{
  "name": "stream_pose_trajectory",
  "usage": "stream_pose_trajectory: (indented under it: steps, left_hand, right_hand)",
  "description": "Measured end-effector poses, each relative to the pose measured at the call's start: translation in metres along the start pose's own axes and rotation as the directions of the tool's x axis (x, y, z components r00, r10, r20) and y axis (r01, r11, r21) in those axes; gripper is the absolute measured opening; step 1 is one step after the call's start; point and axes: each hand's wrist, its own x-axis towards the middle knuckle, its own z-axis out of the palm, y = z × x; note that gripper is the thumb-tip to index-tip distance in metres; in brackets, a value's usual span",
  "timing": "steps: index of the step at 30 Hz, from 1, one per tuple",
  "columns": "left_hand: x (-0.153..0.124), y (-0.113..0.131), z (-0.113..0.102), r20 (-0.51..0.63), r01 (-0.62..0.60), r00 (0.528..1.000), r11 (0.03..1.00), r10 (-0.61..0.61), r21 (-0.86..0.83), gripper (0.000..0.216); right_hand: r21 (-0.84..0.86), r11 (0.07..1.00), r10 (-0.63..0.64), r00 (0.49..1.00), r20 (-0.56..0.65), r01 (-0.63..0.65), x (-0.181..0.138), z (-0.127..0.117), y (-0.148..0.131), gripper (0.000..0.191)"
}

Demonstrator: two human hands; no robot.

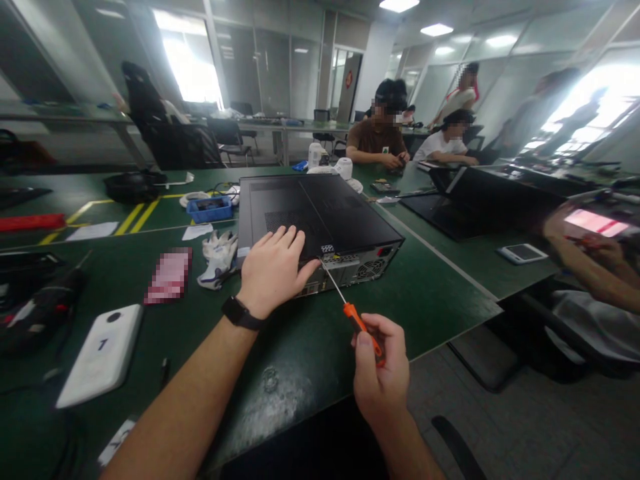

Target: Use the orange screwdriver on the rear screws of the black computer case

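Observation:
A black desktop computer case [345,207] lies on its side on the green table, its metal rear panel with the fan grille turned towards me. My left hand [273,270] rests flat on the near left part of the case, fingers stretched out and holding nothing. In my right hand [383,363] is an orange and black screwdriver [356,320], gripped by its handle. Its shaft points up and left, and the tip meets the upper edge of the rear panel beside my left thumb. The screw itself is too small to make out.
White work gloves [219,259] and a blue tray of small parts [210,209] lie left of the case. Nearer are a white panel marked 1 [103,353] and a pink packet [169,275]. At right lies a phone [523,253]; several people sit or stand around.

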Motion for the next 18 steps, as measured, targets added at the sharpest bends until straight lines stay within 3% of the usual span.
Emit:
stream_pose_trajectory:
  steps: [6,12,18]
  left_hand:
    - [0.001,0.001,-0.002,0.002,0.008,1.0,1.0,-0.008,0.013,0.062]
    - [0.002,0.001,-0.004,-0.019,0.026,0.999,1.0,-0.025,0.017,0.061]
    - [0.002,-0.001,-0.002,-0.038,0.02,0.999,1.0,-0.019,0.021,0.062]
  right_hand:
    - [-0.07,0.995,-0.076,0.997,0.022,0.078,0.003,-0.002,-0.001,0.018]
    - [-0.147,0.989,-0.029,0.998,-0.057,0.021,0.001,-0.005,0.013,0.023]
    - [-0.182,0.982,-0.081,0.987,-0.139,0.055,0.002,-0.004,0.012,0.027]
